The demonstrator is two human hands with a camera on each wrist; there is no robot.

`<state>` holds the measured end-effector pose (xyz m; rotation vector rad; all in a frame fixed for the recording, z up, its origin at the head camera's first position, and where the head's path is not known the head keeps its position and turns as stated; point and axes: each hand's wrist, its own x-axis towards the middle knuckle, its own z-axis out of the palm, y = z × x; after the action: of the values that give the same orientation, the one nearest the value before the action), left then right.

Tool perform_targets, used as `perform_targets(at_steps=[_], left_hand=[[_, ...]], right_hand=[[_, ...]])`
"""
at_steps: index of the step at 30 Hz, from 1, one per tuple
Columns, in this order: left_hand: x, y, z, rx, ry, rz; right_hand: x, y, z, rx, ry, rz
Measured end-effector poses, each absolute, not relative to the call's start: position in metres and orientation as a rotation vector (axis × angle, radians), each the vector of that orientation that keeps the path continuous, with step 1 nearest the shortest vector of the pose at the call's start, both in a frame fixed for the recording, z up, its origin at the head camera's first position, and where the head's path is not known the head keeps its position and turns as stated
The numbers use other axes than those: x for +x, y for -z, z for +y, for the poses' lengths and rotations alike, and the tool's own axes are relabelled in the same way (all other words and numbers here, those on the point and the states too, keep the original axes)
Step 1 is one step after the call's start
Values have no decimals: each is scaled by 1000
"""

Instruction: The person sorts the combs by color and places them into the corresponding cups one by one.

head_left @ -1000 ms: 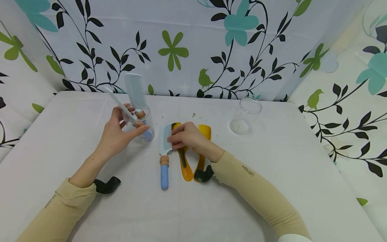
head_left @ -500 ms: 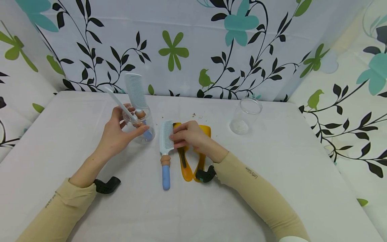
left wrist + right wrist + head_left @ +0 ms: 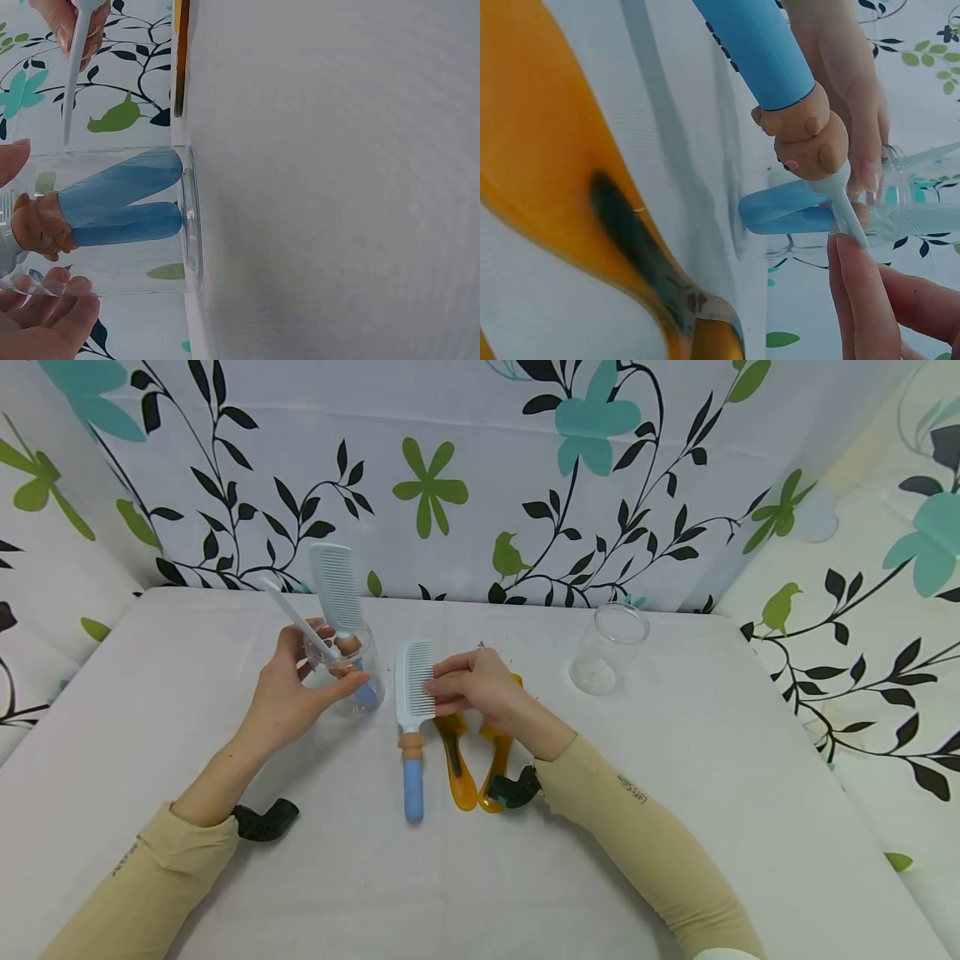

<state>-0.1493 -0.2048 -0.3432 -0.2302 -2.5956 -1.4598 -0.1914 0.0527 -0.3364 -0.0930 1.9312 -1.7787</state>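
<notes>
In the head view, my left hand (image 3: 288, 693) grips a clear jar (image 3: 377, 670) around its side, thumb in front. Two pale blue combs, one upright (image 3: 337, 585) and one leaning (image 3: 288, 608), stand in it; their blue handles (image 3: 124, 184) reach the bottom in the left wrist view. My right hand (image 3: 487, 689) pinches a third comb (image 3: 411, 689) at its toothed head, blue handle toward me. The right wrist view shows this comb's blue handle (image 3: 761, 52) and brown animal-shaped collar (image 3: 810, 135), raised above the cloth.
Two orange-yellow brushes or scoops, a left one (image 3: 459, 777) and a right one (image 3: 495, 768), lie below my right hand, partly covered by it. A second clear jar (image 3: 609, 652) stands at the back right. Small brown crumbs lie on the white cloth (image 3: 450, 893) near the middle.
My right hand has lifted the comb and carried it slightly toward the back and right, off the cloth. The left hand and its jar have stayed in place.
</notes>
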Motion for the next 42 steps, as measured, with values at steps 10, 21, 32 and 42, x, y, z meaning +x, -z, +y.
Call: perform_targets(at_steps=[10, 21, 32, 42], left_hand=[[-150, 345, -205, -231, 1459, -2591], [-150, 346, -205, -240, 1439, -2595], [-151, 346, -205, -231, 1450, -2593], [-151, 346, -206, -227, 1453, -2596]], right_hand=[[-193, 322, 56, -164, 1901, 1933], [-195, 309, 59, -261, 2005, 1922], [-194, 288, 55, -327, 2126, 1950], [-192, 273, 50, -365, 2207, 1965]])
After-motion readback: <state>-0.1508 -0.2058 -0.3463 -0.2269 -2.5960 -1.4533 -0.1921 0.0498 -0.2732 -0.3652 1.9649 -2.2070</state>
